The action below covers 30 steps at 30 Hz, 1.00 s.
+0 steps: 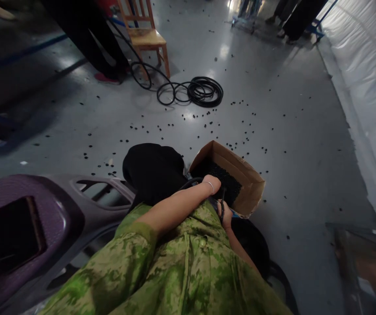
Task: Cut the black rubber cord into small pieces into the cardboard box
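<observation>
My left hand [212,183], with a bracelet at the wrist, is closed over the near side of an open cardboard box [253,186]. A black, hose-like strip [191,180] runs from my lap into this fist; its end is hidden. Just below, my right hand [226,215] is closed around dark-handled scissors [222,211], whose blades point up toward the box. Many small black pieces [229,181] fill the bottom of the box, which stands tilted against my knees.
Small black pieces lie scattered over the grey floor [273,153]. Ahead lies a coiled black hose [205,92] near a wooden chair [146,37]. At my left a purple-grey plastic seat [53,197] bears a dark phone-like device [17,232]. Other people stand farther off.
</observation>
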Available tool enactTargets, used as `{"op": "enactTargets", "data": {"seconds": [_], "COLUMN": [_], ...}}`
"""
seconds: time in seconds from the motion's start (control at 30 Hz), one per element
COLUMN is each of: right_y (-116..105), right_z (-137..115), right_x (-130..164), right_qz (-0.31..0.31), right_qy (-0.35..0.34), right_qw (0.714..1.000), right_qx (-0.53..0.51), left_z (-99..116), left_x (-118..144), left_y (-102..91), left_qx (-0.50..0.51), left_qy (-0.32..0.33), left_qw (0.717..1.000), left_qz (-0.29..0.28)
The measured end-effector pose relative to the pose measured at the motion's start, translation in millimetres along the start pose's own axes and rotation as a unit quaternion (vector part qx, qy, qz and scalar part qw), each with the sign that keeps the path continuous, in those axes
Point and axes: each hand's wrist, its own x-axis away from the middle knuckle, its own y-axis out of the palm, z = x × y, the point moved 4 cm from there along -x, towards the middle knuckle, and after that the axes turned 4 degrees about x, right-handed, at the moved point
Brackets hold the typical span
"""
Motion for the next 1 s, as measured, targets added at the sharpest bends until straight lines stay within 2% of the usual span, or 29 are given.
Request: {"op": "enactTargets", "data": {"seconds": [0.13,0.47,0.73,0.87,1.0], "right_y": [1,2,-6,-10,-13], "right_z": [1,7,-1,-6,-12], "right_x": [-1,-4,3,9,11], "right_qz": [0.005,0.033,-0.004,-0.033,-0.028], "right_qy": [-0.005,-0.008,-0.018,-0.01,-0.023], "right_qw": [1.0,0.999,0.998,0.995,0.996], "right_qx": [-0.002,-0.014,-0.057,-0.094,-0.082], "left_z": [0,-6,-7,-7,-5], "left_x": [0,-2,0,0,3], "left_y": [-0.7,-1.6,-6.8,-8.9,-11.1], "left_qx": [-0.051,-0.045,0.0,0.015,0.024], "left_qy": [0.012,-0.005,-0.025,-0.033,-0.043], "left_qw": [0.999,0.999,1.0,0.999,0.999], "left_qz": [0.005,0.003,0.016,0.005,-0.013]}}
